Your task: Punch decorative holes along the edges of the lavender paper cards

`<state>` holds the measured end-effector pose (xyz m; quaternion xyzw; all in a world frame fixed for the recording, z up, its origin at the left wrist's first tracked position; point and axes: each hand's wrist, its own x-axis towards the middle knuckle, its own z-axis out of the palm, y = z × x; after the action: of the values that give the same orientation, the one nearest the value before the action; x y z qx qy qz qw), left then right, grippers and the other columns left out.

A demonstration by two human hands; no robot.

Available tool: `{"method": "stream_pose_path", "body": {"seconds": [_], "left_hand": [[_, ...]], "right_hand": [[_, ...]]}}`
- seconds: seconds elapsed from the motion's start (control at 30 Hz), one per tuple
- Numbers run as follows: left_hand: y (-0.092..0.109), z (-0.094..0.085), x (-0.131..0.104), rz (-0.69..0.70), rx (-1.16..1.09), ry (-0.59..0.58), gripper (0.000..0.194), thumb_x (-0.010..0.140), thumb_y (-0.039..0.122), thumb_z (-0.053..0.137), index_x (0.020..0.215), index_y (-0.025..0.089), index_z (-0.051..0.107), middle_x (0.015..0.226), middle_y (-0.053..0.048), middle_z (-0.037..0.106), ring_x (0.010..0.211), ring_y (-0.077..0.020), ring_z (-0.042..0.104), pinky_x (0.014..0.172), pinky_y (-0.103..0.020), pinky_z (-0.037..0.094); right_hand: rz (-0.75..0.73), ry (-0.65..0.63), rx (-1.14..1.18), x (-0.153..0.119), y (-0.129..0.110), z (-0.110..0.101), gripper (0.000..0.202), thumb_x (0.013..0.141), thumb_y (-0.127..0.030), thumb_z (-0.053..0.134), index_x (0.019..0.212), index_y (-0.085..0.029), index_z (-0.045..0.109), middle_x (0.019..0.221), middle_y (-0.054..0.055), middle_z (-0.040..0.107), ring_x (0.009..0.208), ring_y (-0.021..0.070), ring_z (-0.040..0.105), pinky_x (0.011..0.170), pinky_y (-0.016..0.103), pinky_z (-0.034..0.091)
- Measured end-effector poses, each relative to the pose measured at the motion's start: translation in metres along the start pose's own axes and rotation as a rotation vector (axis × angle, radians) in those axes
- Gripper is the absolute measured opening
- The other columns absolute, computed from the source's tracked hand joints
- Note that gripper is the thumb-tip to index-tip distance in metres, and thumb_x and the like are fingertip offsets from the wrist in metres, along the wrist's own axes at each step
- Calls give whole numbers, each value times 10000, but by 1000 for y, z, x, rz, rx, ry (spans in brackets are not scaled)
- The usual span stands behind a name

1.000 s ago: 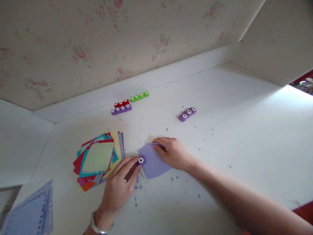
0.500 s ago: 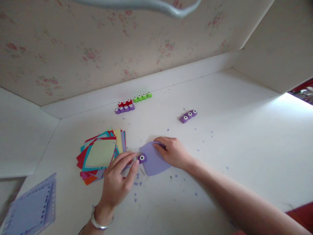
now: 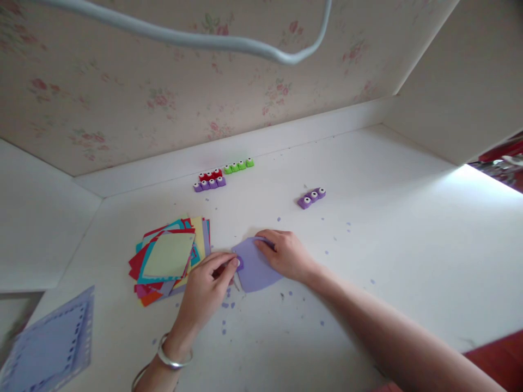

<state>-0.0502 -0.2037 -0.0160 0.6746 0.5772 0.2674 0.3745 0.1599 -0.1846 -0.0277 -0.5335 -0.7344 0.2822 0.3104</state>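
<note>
A purple sheet (image 3: 255, 268) lies on the white table, its right edge pinched between the thumb and fingers of my right hand (image 3: 288, 255). At the sheet's left edge sits a small purple punch (image 3: 240, 264) with a white button. My left hand (image 3: 212, 280), with a silver bangle at the wrist, closes on this punch, the thumb over its button; fingers partly cover it. Left of my left hand is a stack of coloured sheets (image 3: 169, 255), a pale green one on top.
Near the wall stand rows of green (image 3: 239, 166), red (image 3: 210, 175) and purple punches (image 3: 210, 184). More purple punches (image 3: 312, 197) stand to the right. Purple sheets with punched edges (image 3: 53, 343) lie lower left. Small purple scraps (image 3: 227, 305) dot the table (image 3: 408, 234). A pale cable (image 3: 183, 38) hangs above.
My left thumb has moved from beside the punch onto its button, and the fingers have closed in. My right hand keeps its hold on the sheet. The view has shifted slightly.
</note>
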Motion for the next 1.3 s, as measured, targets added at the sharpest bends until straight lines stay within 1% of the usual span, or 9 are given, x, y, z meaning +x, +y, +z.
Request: {"method": "stream_pose_path", "body": {"seconds": [0.07,0.17,0.27,0.37,0.53,0.77,0.97,1.1,1.3], "left_hand": [[-2,0,1,-47,-39,-20,247,855,419,591,936,209,694,977,-41,692,656,-148,656,629,-275,566],[-2,1,4,-179,-155,-53,287,811,446,636,926,189,689,940,-48,699,674,-159,668,622,-284,576],[2,2,9,-310,-237,-72,304,754,438,687,889,166,677,838,-44,703,669,-165,670,619,-292,582],[9,2,13,-367,-261,-92,280,710,418,714,808,162,659,745,-26,686,622,-161,660,599,-303,585],[17,0,18,-367,-249,-104,270,660,410,748,679,173,619,640,1,645,569,-152,640,540,-279,569],[17,-2,17,-339,-270,-116,260,663,401,751,660,177,619,645,-6,652,566,-153,640,536,-277,566],[12,-6,11,-339,-328,-142,263,715,415,725,762,164,665,774,-42,692,685,-162,671,643,-303,589],[9,-9,2,-345,-368,-106,290,748,415,697,889,161,691,881,-55,705,744,-158,674,725,-318,590],[-3,-18,-13,-261,-299,-48,316,788,456,655,938,182,700,984,-63,704,817,-181,686,727,-313,596]], "right_hand": [[3,5,5,0,0,0,185,906,-183,489,966,-198,663,910,44,718,805,156,661,724,259,469],[4,8,10,-1,1,1,182,908,-188,489,965,-199,662,905,41,718,796,153,660,719,257,470],[4,14,7,-1,1,1,179,913,-196,487,967,-197,657,904,39,717,791,152,658,717,260,468],[2,15,-3,-1,2,1,181,915,-201,483,972,-195,655,906,40,716,800,155,658,724,265,470],[-8,21,-20,-1,2,3,189,916,-210,480,977,-193,658,921,47,716,817,167,659,735,279,474],[-15,41,-14,-1,1,5,191,916,-220,480,967,-197,663,907,45,720,790,165,658,718,279,476],[-12,34,-25,-2,0,4,187,907,-204,484,963,-200,662,906,39,720,793,167,659,725,282,476],[3,35,-16,-2,-1,4,198,901,-200,483,981,-194,665,894,44,720,752,159,652,687,272,475],[-1,38,-23,-1,-1,3,206,893,-204,484,976,-197,672,893,43,722,758,161,651,700,280,477]]}}
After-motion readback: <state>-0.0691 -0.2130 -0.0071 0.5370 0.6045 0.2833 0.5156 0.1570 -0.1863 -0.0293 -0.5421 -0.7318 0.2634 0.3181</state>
